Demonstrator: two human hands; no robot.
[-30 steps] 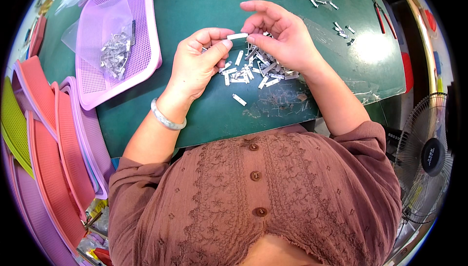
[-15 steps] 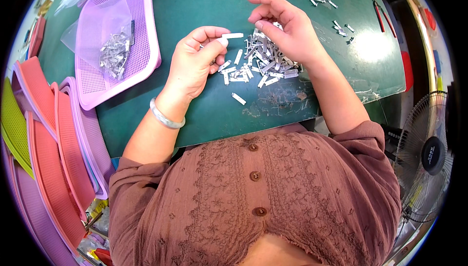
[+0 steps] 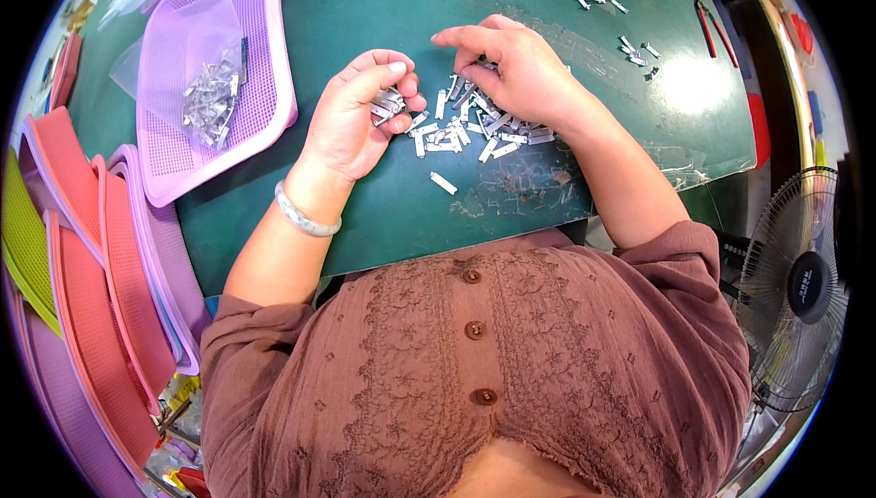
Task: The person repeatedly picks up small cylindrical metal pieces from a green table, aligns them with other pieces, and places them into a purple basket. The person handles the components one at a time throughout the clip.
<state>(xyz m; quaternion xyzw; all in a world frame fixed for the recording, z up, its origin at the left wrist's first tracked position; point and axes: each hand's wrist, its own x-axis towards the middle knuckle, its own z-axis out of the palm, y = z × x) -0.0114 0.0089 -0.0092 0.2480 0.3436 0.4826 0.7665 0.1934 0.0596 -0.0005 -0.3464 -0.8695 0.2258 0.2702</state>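
Note:
My left hand (image 3: 360,115) is closed around several small silvery metal clips (image 3: 389,104), flat and narrow, which show between thumb and fingers. Just to its right lies a loose pile of similar metal clips (image 3: 447,140) on the green table. My right hand (image 3: 520,74) is over the far part of the pile and hides some of it. Its index finger is stretched out to the left, with the thumb apart below; I see no clip held in it. A single clip (image 3: 443,182) lies in front of the pile.
To the left, a purple perforated basket (image 3: 283,60) contains a clear bag of metal pieces (image 3: 214,101). Stacked coloured baskets (image 3: 119,270) stand beside the table (image 3: 365,215). Far right are a few scattered clips (image 3: 631,51), red-handled pliers (image 3: 707,31) and a fan (image 3: 794,288).
The clip pinched upright at my left fingertips is now gathered in that hand, its fingers more curled. My right hand has lowered and moved slightly left over the pile.

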